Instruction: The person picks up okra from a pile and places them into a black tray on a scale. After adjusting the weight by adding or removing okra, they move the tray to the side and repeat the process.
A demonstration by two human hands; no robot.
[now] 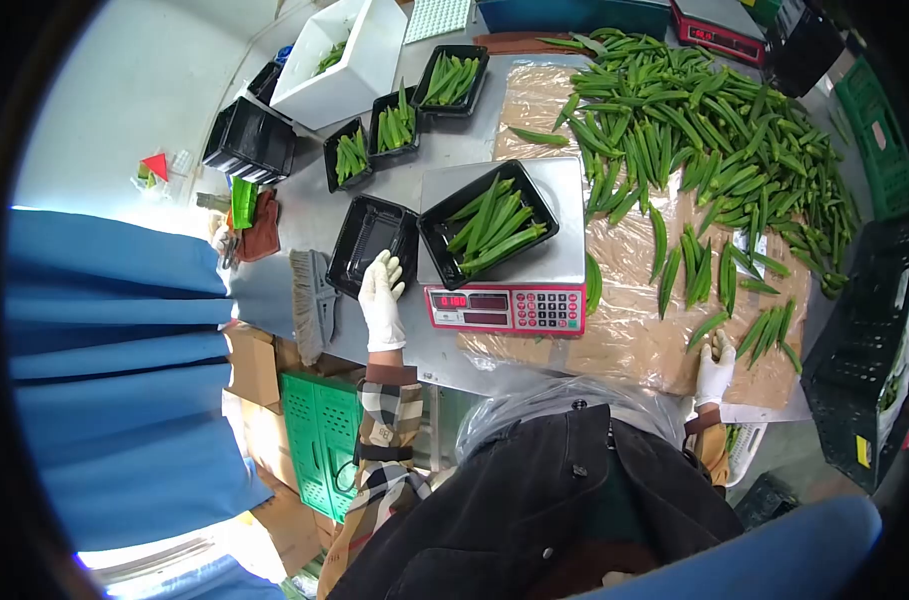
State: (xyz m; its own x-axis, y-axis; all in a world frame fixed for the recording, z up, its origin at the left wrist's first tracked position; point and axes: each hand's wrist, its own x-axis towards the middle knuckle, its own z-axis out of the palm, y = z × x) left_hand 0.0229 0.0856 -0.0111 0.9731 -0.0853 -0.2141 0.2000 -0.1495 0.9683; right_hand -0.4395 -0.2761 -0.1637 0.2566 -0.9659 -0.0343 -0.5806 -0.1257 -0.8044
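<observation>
My left hand, in a white glove, is held over the right edge of a black plastic tray with its fingers extended and nothing in them. That tray has no okra in it. To its right, a second black tray with several okra pods sits tilted on a scale; its red display is lit. My right hand, also gloved, is low over the plastic-covered cardboard, fingers loosely bent and apart. Its fingertips are right by a single okra pod.
A large okra heap covers the right back of the table. Three filled trays, including one, stand behind the scale near a white foam box. A brush lies at the left edge; a dark crate stands at right.
</observation>
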